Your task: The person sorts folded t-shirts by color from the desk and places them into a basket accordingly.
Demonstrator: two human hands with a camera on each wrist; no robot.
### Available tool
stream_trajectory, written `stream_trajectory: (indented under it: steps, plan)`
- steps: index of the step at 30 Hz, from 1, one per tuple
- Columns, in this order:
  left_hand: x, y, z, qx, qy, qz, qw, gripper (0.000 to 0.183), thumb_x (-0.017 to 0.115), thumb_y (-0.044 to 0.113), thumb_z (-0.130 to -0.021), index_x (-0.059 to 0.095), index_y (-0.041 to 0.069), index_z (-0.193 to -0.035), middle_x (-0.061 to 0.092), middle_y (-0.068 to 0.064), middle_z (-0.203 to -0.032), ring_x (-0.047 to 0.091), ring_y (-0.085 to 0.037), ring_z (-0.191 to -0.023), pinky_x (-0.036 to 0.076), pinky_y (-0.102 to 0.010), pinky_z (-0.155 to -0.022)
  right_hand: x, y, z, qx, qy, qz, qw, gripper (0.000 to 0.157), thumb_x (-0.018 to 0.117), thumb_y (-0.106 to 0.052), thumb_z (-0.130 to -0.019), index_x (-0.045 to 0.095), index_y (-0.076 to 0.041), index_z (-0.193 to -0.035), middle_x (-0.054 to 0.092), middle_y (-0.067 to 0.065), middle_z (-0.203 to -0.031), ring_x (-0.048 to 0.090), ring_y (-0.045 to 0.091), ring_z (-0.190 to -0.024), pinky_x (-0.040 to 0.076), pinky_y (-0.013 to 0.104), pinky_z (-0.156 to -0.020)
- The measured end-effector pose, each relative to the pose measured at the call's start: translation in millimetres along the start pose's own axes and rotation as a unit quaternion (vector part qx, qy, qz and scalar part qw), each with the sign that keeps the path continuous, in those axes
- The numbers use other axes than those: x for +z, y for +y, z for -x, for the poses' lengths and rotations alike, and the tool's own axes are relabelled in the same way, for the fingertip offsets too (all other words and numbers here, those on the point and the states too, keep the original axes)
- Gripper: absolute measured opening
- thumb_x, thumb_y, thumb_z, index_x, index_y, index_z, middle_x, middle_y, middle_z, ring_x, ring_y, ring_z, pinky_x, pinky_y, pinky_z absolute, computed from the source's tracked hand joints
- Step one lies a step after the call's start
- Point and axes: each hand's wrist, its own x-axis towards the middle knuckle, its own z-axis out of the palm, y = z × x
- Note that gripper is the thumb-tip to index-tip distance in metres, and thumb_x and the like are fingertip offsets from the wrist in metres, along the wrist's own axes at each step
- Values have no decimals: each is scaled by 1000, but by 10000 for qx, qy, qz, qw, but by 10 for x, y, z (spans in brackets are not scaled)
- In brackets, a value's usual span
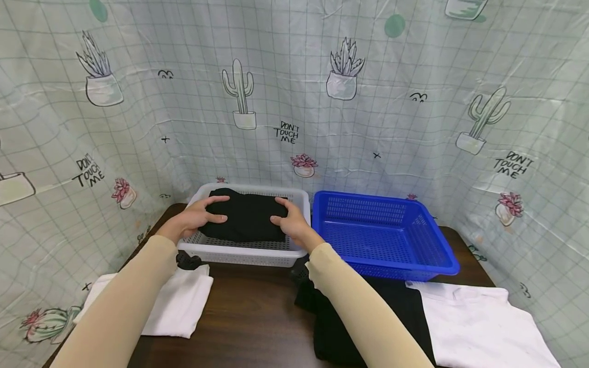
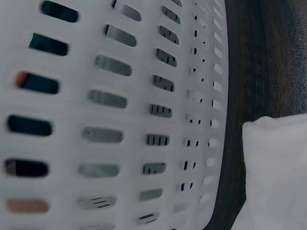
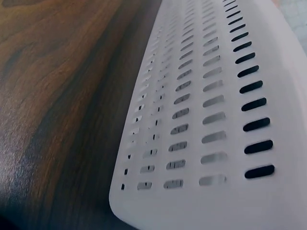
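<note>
A folded black garment [image 1: 248, 217] lies within the rim of the white perforated basket [image 1: 248, 254]; whether it touches the basket floor cannot be told. My left hand [image 1: 195, 217] grips its left end, thumb and forefinger on top. At the right end my right hand [image 1: 294, 221] holds it likewise, with thumb and forefinger over the cloth. The other fingers of both hands are mostly hidden. Both wrist views are filled mainly by the slotted basket wall [image 2: 139, 120], with bits of skin behind some slots on the left; the right one shows the near side [image 3: 211, 124].
To the right of the white basket stands a blue basket [image 1: 368, 240] with nothing in it. A folded white cloth [image 1: 179, 301] lies at the left. Another black garment [image 1: 336, 332] and a white shirt [image 1: 478, 322] lie at the right on the brown wooden table [image 1: 257, 317].
</note>
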Motion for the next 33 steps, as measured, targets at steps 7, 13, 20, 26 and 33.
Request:
stream_trajectory:
  steps: [7,13,20,26,33]
  plan:
    - [32,-112,-79,-192,66,11,9998,76,67,14,-106,26,18,-170,-23,-13,-176,-11,-54,-158,13,-77,-120,67,57,-46,177,137,35,9997,64,61,-2,-107,39,-17,-165,21,14,-175,33,42,-155,37,59,-120]
    - [50,-144,-124,-272,100,-13,9996,76,67,16,-106,27,20,-170,-18,-15,-176,-8,-55,-158,16,-77,-120,99,81,-68,246,302,68,9992,64,61,0,-106,40,-17,-164,23,15,-174,32,43,-155,37,60,-120]
    - [58,-162,-132,-236,93,-363,9990,74,66,16,-107,27,16,-170,-15,-20,-176,-6,-55,-158,16,-74,-122,136,98,-86,295,351,188,9988,63,62,0,-105,42,-15,-163,26,16,-173,31,43,-155,38,60,-119]
    - [42,-185,-136,-242,-3,-431,9988,73,66,13,-107,27,12,-169,-12,-24,-176,-3,-53,-159,18,-69,-124,153,95,-93,362,370,253,9983,63,62,1,-105,44,-15,-163,28,16,-173,33,42,-155,38,59,-119]
    - [53,-244,-175,-240,-138,-878,9958,74,68,8,-104,30,8,-167,-2,-29,-174,30,-56,-144,34,-61,-117,164,77,-82,635,282,399,9968,63,62,3,-104,44,-14,-162,28,18,-172,34,43,-154,39,58,-119]
